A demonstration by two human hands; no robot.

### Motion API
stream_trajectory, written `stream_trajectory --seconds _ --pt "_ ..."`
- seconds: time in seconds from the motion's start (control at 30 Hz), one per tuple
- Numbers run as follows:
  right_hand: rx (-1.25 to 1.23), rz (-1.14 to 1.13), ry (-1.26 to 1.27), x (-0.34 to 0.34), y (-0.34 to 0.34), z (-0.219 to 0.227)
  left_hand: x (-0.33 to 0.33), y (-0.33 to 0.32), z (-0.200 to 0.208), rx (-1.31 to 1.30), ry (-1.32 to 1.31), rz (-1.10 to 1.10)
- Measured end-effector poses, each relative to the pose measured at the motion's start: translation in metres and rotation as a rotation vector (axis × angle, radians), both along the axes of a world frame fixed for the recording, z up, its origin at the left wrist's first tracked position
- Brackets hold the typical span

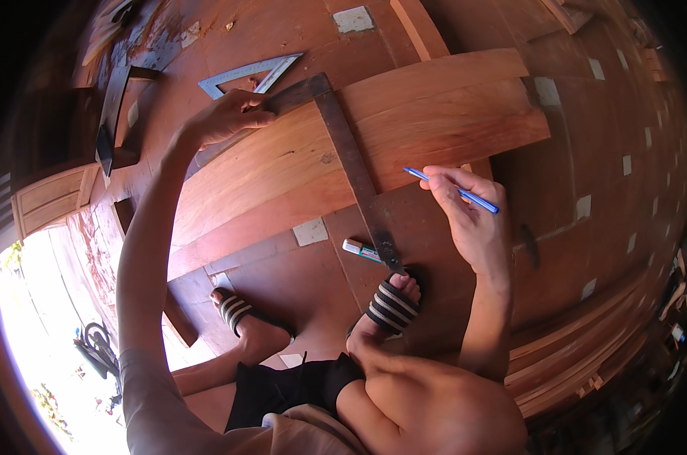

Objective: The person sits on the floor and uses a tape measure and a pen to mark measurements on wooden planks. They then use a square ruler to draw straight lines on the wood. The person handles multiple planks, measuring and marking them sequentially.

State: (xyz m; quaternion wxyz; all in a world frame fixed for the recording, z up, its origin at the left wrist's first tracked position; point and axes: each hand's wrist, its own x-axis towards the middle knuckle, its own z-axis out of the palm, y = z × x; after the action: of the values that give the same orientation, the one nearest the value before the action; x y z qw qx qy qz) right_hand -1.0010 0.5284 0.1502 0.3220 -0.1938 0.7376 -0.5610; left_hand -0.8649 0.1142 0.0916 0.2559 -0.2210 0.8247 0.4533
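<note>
Wide reddish-brown wooden boards [434, 106] lie side by side in front of me, raised off the floor. A dark L-shaped carpenter's square [347, 148] rests across them, its long arm reaching past the near edge toward my foot. My left hand [233, 119] is closed on the square's short arm at the boards' far edge. In my right hand [472, 216] is a blue pen [476, 199], pinched between thumb and fingers. Its tip points left, above the near edge of the boards, right of the square.
A metal triangle ruler [252, 73] lies beyond the boards. Near my sandalled foot [393, 303] is a white correction pen or marker [361, 249]. Long timber strips [571, 364] are stacked at the lower right. A wooden panel [55, 199] stands at the left.
</note>
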Motion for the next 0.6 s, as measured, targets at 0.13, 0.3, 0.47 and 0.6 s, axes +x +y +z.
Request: stream_trajectory --seconds 0.13,0.3,0.47,0.6 --pt "0.029 -0.034 -0.011 -0.009 0.01 0.001 -0.013 0.007 -0.007 0.026 0.03 0.059" --pt "-0.004 -0.078 -0.003 -0.011 0.014 -0.001 -0.015 0.013 -0.005 -0.077 0.084 0.06" --pt "0.013 -0.09 -0.028 -0.013 0.022 -0.002 -0.015 0.01 -0.003 -0.018 0.075 0.063" --pt "0.009 -0.096 -0.004 -0.015 0.027 -0.004 -0.016 0.007 -0.004 0.05 0.038 0.064"
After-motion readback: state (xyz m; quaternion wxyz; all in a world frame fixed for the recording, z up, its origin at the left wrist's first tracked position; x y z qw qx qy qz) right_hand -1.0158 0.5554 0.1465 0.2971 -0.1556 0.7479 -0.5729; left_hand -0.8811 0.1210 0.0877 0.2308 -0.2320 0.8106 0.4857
